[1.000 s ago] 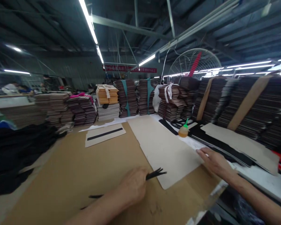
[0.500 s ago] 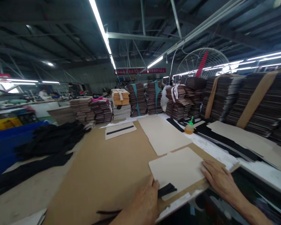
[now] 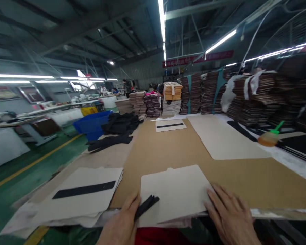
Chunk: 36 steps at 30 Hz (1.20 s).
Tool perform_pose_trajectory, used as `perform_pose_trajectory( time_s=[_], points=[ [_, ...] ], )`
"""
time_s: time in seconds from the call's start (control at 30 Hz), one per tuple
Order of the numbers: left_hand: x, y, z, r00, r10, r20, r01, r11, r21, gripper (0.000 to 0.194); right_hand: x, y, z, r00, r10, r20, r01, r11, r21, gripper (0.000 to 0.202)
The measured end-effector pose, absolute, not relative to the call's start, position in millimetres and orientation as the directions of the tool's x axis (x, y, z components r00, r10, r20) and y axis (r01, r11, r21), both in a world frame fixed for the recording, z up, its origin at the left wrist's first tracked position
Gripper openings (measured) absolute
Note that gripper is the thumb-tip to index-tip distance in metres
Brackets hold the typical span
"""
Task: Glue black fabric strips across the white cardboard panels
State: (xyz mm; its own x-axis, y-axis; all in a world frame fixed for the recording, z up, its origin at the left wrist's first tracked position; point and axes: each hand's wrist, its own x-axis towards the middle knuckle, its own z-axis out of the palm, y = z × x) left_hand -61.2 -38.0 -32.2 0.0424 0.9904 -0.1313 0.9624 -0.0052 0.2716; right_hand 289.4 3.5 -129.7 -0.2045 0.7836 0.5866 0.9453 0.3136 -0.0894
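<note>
A cream board (image 3: 173,195) lies in front of me at the front edge of a larger brown sheet (image 3: 168,146). My left hand (image 3: 124,214) is closed at its left edge, around small black strips (image 3: 146,206) that stick out over the board. My right hand (image 3: 228,211) rests with its fingers stretched out along the board's right edge. On the left, a stack of similar cream boards (image 3: 84,180) carries a black strip (image 3: 84,189) across its top board.
Farther back lie a small cream board with a black strip (image 3: 170,125) and a large cream sheet (image 3: 224,136). A bottle with a green nozzle (image 3: 269,137) stands right. Black fabric (image 3: 122,124) and a blue bin (image 3: 91,126) are left; tall stacks (image 3: 191,95) line the back.
The view has swung left, bringing the stack of boards into sight. The board and both hands have moved left across the brown sheet, away from the large cream sheet.
</note>
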Motion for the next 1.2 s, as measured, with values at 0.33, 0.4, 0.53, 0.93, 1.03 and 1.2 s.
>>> perform_pose_trajectory(
  time_s=[0.33,0.4,0.53,0.93,1.03,1.2],
  points=[
    [-9,-45,-18,0.309,0.869,-0.387,0.226,0.329,0.917,0.042,220,-23,-50,-0.151,0.949,0.277,0.421,0.316,-0.85,0.027],
    [0,-42,-25,0.372,0.839,-0.398,0.229,0.333,0.915,0.039,208,-22,-42,-0.15,0.933,0.328,0.361,0.361,-0.86,0.027],
    [12,-39,-30,0.419,0.801,-0.427,0.233,0.36,0.903,0.035,196,-17,-41,-0.176,0.833,0.525,0.365,0.551,-0.751,0.026],
    [21,-32,-39,0.462,0.771,-0.438,0.09,0.45,0.888,0.042,205,-24,-55,-0.132,0.76,0.637,0.492,0.608,-0.623,0.011],
    [12,-30,-36,0.441,0.788,-0.429,0.05,0.455,0.889,0.051,219,-20,-52,-0.083,0.808,0.583,0.412,0.56,-0.718,0.012],
    [-14,-34,-29,0.467,0.814,-0.346,-0.012,0.397,0.918,0.065,244,-19,-54,-0.093,0.864,0.495,0.297,0.498,-0.814,0.011]
  ],
)
